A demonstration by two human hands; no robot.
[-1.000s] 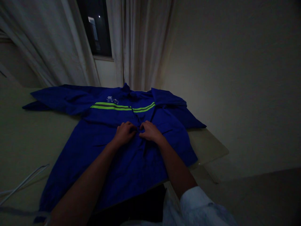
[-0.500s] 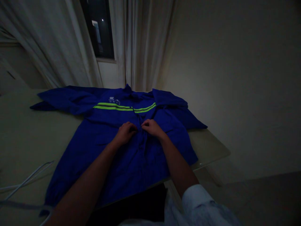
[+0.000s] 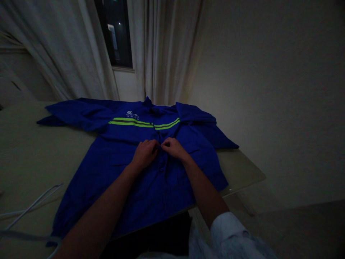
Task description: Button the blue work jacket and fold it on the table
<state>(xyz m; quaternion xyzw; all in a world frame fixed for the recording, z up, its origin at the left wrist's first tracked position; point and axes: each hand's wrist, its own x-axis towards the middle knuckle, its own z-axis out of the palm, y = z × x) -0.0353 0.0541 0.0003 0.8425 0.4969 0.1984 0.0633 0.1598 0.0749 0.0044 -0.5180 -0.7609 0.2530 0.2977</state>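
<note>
Blue jacket (image 3: pixel 161 194) laid front up across a table (image 3: pixel 27 151), right hand (image 3: pixel 174 147) pinching its front edge, left hand (image 3: pixel 146 153) curled alongside, fingertips hidden, grip impossible to tell, jacket pocket (image 3: pixel 120 164) with contents unseen.

Table surface (image 3: pixel 24 154) lies open left of the spread blue jacket (image 3: pixel 94 169), though white cables (image 3: pixel 32 207) cross it at lower left. Curtains (image 3: pixel 172 54) rise behind; a wall (image 3: pixel 269 90) bounds the right. The left hand (image 3: pixel 147 153) and right hand (image 3: pixel 172 147) leave scant space between.

Left grip (image 3: pixel 146 152) beside right grip (image 3: pixel 174 148)
</note>
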